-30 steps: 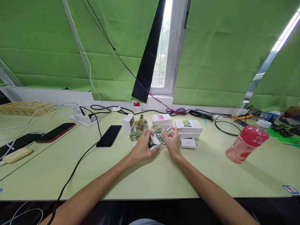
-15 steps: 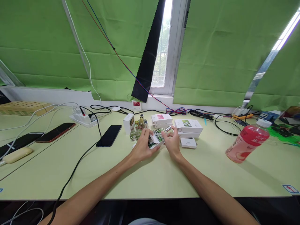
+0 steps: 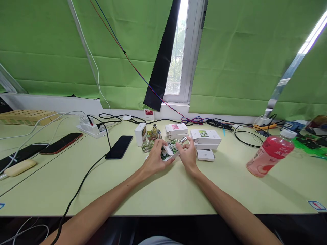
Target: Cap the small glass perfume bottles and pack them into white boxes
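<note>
My left hand point(image 3: 155, 159) is closed around a small white box point(image 3: 168, 154) with a green-and-white print, tilted above the table. Between the fingers of my right hand point(image 3: 188, 153) is a round glass perfume bottle point(image 3: 174, 145) with a silver cap. The bottle lies against the box's upper right end; whether part of it is inside, I cannot tell. Behind my left hand stand several more perfume bottles point(image 3: 147, 145) with gold and silver caps, beside an upright white box point(image 3: 140, 134). Right of my right hand lies a small flat white box point(image 3: 205, 155).
Stacked white boxes point(image 3: 205, 136) and a pink-printed stack point(image 3: 176, 129) stand behind my hands. A black phone point(image 3: 119, 147) lies to the left, with a black cable point(image 3: 84, 180) running past it. A pink drink bottle point(image 3: 269, 156) stands right. Cables and a power strip point(image 3: 92, 130) line the back.
Almost nothing differs. Both hands keep the same hold on the box and the perfume bottle, and the view has shifted very slightly.
</note>
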`<state>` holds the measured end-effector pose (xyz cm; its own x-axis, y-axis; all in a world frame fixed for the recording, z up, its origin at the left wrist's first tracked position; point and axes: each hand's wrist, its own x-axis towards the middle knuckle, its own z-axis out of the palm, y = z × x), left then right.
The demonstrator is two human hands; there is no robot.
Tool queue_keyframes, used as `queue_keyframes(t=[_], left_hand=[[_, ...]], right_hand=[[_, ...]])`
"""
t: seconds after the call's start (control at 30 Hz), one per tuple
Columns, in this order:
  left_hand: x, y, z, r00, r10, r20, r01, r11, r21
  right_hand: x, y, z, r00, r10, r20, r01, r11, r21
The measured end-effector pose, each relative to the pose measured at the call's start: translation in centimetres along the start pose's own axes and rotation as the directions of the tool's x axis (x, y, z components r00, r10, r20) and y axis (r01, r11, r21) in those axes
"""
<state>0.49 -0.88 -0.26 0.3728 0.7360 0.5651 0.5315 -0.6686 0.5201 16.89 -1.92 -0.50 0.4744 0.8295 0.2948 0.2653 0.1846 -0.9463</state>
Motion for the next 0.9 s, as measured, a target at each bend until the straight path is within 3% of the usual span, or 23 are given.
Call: queue_keyframes(t=[0.23,0.63,0.9], left_hand=[[0.1,0.0,-0.2,0.999,0.043,-0.004,-0.043,0.999,0.001],[0.5,-0.6,-1.3,0.976,0.172,0.134,-0.171,0.985,-0.019],[0.2,-1.0,-0.7,0.983,0.18,0.037,-0.179,0.983,-0.029]], right_hand=[[-0.1,-0.1,0.0,0.999,-0.02,-0.044,0.019,1.0,-0.012],[0.0,-0.2,-0.2,0.997,-0.011,-0.077,0.011,1.0,0.005],[0.0,0.0,-0.2,0.997,-0.007,-0.079,0.008,1.0,0.003]])
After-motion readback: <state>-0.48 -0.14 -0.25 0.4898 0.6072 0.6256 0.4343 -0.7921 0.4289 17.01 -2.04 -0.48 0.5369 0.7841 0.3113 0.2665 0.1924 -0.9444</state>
